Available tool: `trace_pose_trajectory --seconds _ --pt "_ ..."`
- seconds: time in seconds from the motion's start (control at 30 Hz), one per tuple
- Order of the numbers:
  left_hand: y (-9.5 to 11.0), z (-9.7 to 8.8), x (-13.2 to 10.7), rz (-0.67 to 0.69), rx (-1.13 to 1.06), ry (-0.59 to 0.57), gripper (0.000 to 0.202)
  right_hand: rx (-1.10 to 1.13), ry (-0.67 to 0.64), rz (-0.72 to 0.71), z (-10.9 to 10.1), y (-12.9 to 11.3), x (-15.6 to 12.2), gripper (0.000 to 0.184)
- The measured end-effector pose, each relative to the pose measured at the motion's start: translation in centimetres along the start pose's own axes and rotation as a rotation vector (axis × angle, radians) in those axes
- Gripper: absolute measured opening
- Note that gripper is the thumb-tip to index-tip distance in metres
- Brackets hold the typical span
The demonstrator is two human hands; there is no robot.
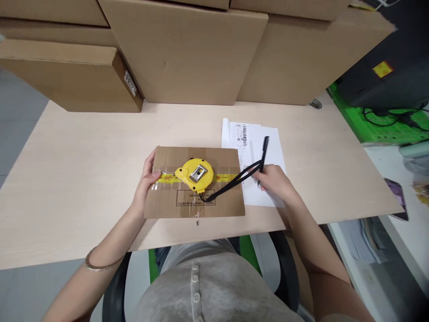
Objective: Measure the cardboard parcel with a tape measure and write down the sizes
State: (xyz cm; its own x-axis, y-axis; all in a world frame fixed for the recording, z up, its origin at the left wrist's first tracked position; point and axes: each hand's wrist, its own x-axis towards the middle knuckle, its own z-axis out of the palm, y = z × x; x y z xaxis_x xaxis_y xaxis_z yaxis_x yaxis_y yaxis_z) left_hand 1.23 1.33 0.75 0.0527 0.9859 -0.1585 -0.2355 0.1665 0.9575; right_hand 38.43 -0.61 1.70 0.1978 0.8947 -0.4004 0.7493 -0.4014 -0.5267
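A small cardboard box (164, 201), sealed with yellow printed tape, lies flat in front of me. My left hand (146, 181) grips its left edge, thumb on top. On the box rests a yellow tape measure (207, 172) with a metal clip facing up. Its black wrist strap (231, 184) runs off to the right and reaches my right hand. A black pen (265, 147) is held upright in my right hand (275, 181), over white paper sheets (264, 197) that carry printed and written marks. The box overlaps the left part of the sheets.
Large cardboard boxes (191, 58) stand along the back of the table (83, 179), with a flatter carton (83, 85) at the back left. A green crate (385, 127) with black cables stands at the right. A phone (397, 197) lies beyond the table's right edge.
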Motion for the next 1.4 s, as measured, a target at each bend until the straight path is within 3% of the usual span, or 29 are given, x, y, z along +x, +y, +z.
trace_pose_trajectory --seconds 0.27,0.33,0.4,0.47,0.53,0.6,0.67,0.8,0.93,1.13,1.27,1.4 --pt "-1.3 -1.8 1.2 0.131 0.199 -0.105 0.08 -0.342 0.016 0.06 -0.2 -3.6 1.7 0.046" --pt "-1.2 -2.3 1.6 0.202 0.278 -0.126 0.084 -0.37 0.091 0.07 -1.4 -4.2 1.6 0.036" --pt "-0.9 -2.8 1.9 0.285 0.355 -0.183 0.075 -0.363 0.254 0.063 -3.0 -5.0 0.8 0.033" --pt "-0.7 -3.1 2.3 0.356 0.413 -0.266 0.059 -0.277 0.459 -0.099 -4.1 -6.3 -0.4 0.041" --pt "-0.7 -3.2 2.8 0.418 0.419 -0.317 0.049 -0.187 0.552 -0.41 -4.0 -8.1 -1.9 0.049" --pt "-1.1 -3.2 3.4 0.453 0.369 -0.325 0.055 -0.178 0.486 -0.707 -2.4 -10.3 -3.3 0.054" --pt "-1.5 -3.2 3.8 0.442 0.304 -0.328 0.063 -0.235 0.358 -0.854 0.0 -12.2 -4.2 0.056" --pt "-1.8 -3.4 3.9 0.381 0.246 -0.342 0.067 -0.196 0.129 -0.903 3.5 -14.5 -5.1 0.059" --pt "-2.0 -3.8 3.4 0.349 0.244 -0.348 0.07 0.013 -0.082 -0.9 4.1 -16.3 -5.3 0.052" --pt "-1.9 -4.4 3.0 0.315 0.209 -0.372 0.067 0.047 -0.168 -1.126 5.3 -19.4 -4.8 0.038" --pt "-0.6 -4.5 2.9 0.371 0.352 -0.451 0.051 0.041 -0.096 -1.118 4.6 -18.3 -4.6 0.037" --pt "0.0 -4.8 3.2 0.394 0.396 -0.489 0.044 -0.003 -0.069 -0.988 0.6 -13.2 -4.5 0.036"
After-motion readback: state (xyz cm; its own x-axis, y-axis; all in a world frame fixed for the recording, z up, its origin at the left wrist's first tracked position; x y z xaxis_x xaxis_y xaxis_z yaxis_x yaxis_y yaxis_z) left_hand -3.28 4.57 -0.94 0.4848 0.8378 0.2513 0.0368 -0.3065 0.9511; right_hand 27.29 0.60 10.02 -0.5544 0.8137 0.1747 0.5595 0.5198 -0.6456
